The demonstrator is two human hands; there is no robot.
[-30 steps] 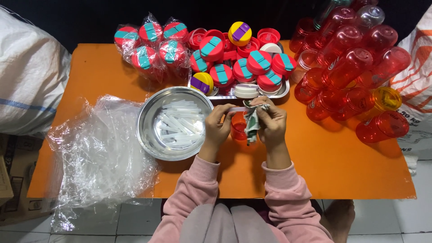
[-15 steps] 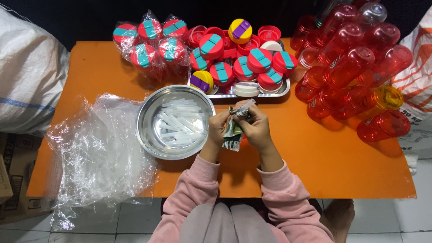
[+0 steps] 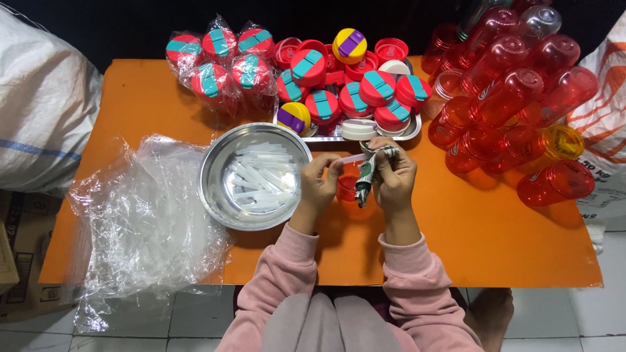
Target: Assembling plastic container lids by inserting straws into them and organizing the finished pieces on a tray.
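**A:** Head view, the only one. What are the hands doing?

**B:** Both are up over the orange table (image 3: pixel 495 248), close together. The left hand (image 3: pixel 319 186) has its fingers curled round a small red lid (image 3: pixel 347 188) and pinches one end of a thin white strip (image 3: pixel 353 158). The right hand (image 3: pixel 394 179) is closed round a rolled green-and-white cloth (image 3: pixel 367 175), which hangs down between the two hands.

**A:** Why hold the lid so close in?

**B:** My guess — it keeps the small part steady and right under the eyes while the other hand works against it. How the cloth meets the lid I cannot tell; the fingers cover that spot.

**A:** And the things about them?

**B:** Just left of the hands sits a round steel bowl (image 3: pixel 215 189), shiny and shallow, full of more white strips — within easy reach of the left hand. Beyond the hands a metal tray (image 3: pixel 411 132) holds red lids with teal flaps (image 3: pixel 378 88), plus a yellow one with a purple flap (image 3: pixel 349 44). Some bagged lids (image 3: pixel 212 65) lie to the tray's left.

**A:** The right side?

**B:** A heap of clear red plastic bottles (image 3: pixel 508 98) lying on their sides, one yellow among them. Far left, a crinkled pile of thin clear plastic bags (image 3: pixel 143 221) spills over the table edge, beside a white woven sack (image 3: pixel 39 111).
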